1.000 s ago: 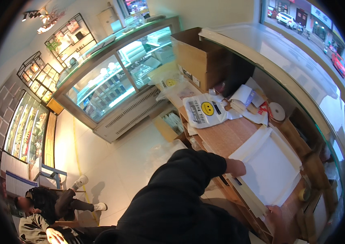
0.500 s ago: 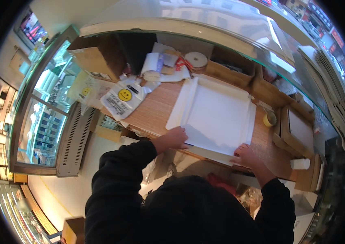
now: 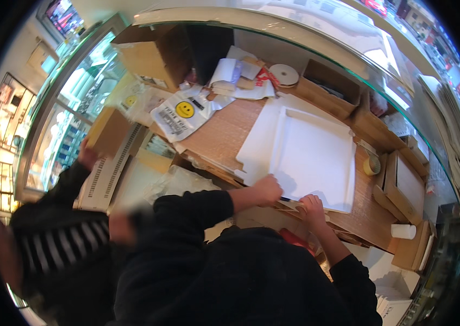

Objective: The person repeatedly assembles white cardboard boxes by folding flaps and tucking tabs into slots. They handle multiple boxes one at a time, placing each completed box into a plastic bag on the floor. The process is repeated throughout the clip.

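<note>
A large sheet of white cardboard, partly folded into a shallow box (image 3: 316, 152), lies on the wooden counter, with low walls along its sides and a flat panel spread out on its left. At its near edge my left hand (image 3: 267, 190) has its fingers curled on the cardboard, close to the near left corner. To the right of it, my right hand (image 3: 312, 209) grips the same near edge, thumb and fingers bent over it. The two hands are a short gap apart. Their undersides are hidden.
Left of me a person in dark clothes holds a brown cardboard box (image 3: 109, 130). Plastic bags (image 3: 181, 114) lie on the counter's left. Behind are a ribbon roll (image 3: 284, 75) and an open carton (image 3: 327, 89); to the right, a tape roll (image 3: 371, 165) and white cup (image 3: 403, 231).
My left hand has moved right along the near edge, closer to my right hand. The near flap now appears folded up. A person carrying a brown box has come in at the left.
</note>
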The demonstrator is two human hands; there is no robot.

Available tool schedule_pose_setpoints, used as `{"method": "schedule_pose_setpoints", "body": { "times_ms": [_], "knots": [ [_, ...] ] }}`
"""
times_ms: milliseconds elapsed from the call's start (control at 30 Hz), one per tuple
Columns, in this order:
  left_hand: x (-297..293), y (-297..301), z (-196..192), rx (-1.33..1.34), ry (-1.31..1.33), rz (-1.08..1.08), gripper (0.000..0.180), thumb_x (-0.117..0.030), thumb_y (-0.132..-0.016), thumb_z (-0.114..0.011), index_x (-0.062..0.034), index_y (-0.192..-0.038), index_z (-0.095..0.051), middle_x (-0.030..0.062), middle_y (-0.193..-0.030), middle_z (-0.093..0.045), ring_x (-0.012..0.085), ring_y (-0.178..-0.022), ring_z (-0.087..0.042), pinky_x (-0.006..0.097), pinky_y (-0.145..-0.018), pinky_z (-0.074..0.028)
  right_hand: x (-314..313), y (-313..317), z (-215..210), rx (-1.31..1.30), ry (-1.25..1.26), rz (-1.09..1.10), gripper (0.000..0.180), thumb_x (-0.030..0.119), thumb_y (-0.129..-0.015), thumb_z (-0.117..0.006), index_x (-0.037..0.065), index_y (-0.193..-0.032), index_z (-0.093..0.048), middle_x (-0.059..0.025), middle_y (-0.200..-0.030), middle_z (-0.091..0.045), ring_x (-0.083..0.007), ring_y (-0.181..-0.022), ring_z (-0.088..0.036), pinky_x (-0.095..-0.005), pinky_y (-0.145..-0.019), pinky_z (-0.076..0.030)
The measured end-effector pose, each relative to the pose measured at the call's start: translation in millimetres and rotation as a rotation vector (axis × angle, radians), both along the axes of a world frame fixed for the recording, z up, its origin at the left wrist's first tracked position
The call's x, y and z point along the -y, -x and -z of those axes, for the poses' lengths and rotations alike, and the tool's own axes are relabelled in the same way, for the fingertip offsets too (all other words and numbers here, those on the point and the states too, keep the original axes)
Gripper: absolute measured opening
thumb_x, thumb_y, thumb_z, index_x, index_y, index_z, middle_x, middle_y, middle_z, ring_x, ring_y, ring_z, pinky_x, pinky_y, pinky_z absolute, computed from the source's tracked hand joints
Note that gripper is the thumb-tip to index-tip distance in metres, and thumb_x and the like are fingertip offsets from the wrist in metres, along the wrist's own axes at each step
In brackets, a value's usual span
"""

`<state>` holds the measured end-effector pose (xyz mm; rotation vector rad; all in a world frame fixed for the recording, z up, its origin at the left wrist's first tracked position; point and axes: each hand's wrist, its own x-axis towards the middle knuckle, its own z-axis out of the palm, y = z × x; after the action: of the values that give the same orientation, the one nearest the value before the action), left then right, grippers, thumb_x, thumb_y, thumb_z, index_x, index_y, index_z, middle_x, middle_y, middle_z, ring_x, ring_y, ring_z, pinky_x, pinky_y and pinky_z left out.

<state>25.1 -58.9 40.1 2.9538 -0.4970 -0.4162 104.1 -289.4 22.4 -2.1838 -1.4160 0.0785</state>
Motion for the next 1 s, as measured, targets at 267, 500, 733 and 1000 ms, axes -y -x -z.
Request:
{"method": "schedule_pose_setpoints", "body": {
  "times_ms": [267,500,733,1000],
  "knots": [
    [6.9,20.0,23.0,0.628,0.39,0.28,0.016,-0.023,-0.08,-0.06,-0.0077,-0.077,-0.066,0.0077,-0.091,-0.063,0.0235,-0.091,-0.059,0.039,-0.084,-0.043,0.8,-0.2,5.2,-0.119,-0.01,-0.05,0.01,0.001,-0.072,-0.064,0.005,-0.08,-0.058,-0.0117,-0.081,-0.055,-0.0316,-0.081,-0.052,-0.0392,-0.071,-0.043],
    [-2.4,13.9,22.8,0.493,0.302,0.435,0.003,-0.013,-0.073,-0.059,-0.0107,-0.07,-0.06,0.004,-0.081,-0.057,0.0208,-0.087,-0.057,0.032,-0.079,-0.045,7.1,6.1,0.2,-0.148,-0.002,-0.047,0.01,-0.002,-0.072,-0.063,0.003,-0.079,-0.058,-0.0128,-0.082,-0.055,-0.0322,-0.08,-0.052,-0.0388,-0.072,-0.043],
    [-1.0,20.8,4.0,0.598,0.39,0.358,0.008,-0.019,-0.075,-0.061,-0.0112,-0.073,-0.059,0.0034,-0.078,-0.054,0.0225,-0.084,-0.056,0.031,-0.076,-0.042,13.3,3.0,-5.0,-0.149,-0.04,-0.086,0.009,-0.002,-0.073,-0.062,0.002,-0.08,-0.058,-0.0128,-0.08,-0.055,-0.0323,-0.08,-0.053,-0.0386,-0.071,-0.043],
    [14.6,19.3,24.1,0.086,0.259,0.004,0.011,-0.013,-0.077,-0.058,-0.0071,-0.086,-0.061,0.0097,-0.078,-0.064,0.03,-0.077,-0.063,0.041,-0.071,-0.049,-20.0,18.6,8.1,-0.157,-0.042,-0.06,0.01,0.001,-0.074,-0.06,0.004,-0.084,-0.059,-0.0128,-0.083,-0.056,-0.0342,-0.08,-0.053,-0.041,-0.073,-0.044]
  ]
}}
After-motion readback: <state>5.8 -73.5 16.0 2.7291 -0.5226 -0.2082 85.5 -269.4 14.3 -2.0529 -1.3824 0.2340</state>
